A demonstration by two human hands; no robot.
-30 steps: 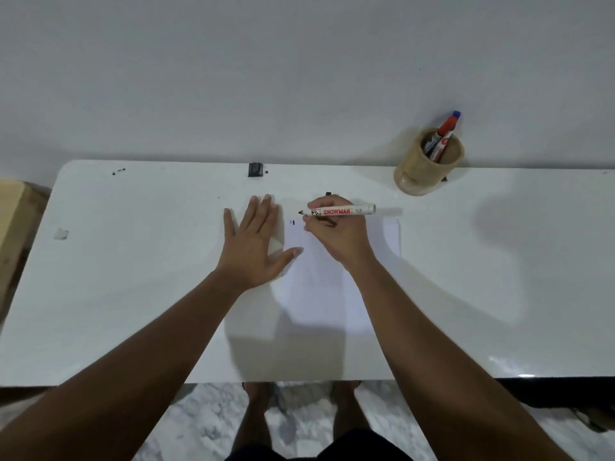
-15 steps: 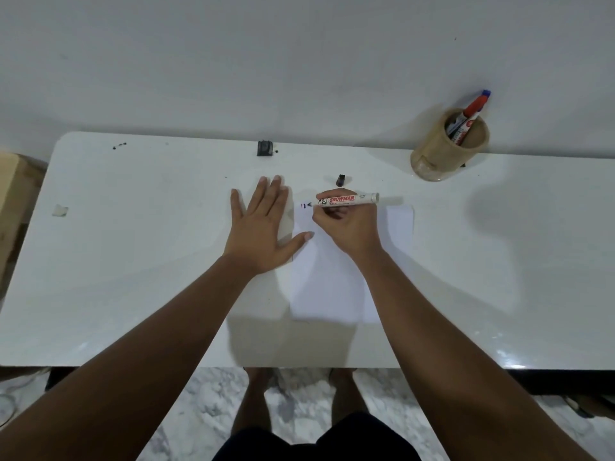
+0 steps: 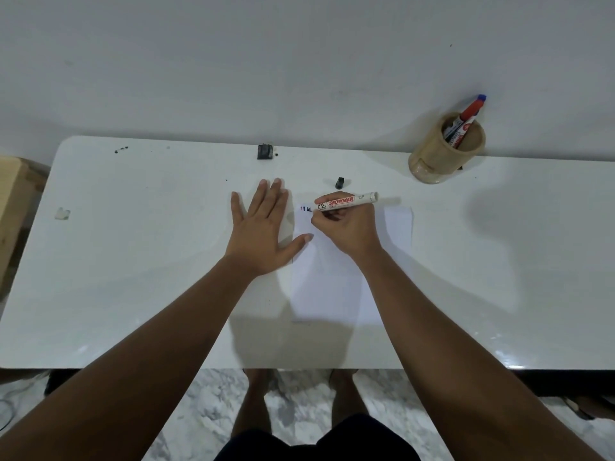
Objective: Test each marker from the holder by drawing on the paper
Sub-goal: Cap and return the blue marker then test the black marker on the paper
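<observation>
At the paper's [image 3: 332,281] top edge, right hand [image 3: 346,227] pinches the marker [image 3: 346,201] mid-stroke — left hand [image 3: 263,227], spread flat, should pin the sheet firmly.

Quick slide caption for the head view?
Right hand marks the paper with a Snowman marker; left hand rests flat beside it.

A white table [image 3: 133,261] stands against the wall. On it lie a paper [image 3: 329,287], a wooden holder [image 3: 436,158], a black cap [image 3: 339,182] and a flat left hand [image 3: 263,234].
</observation>
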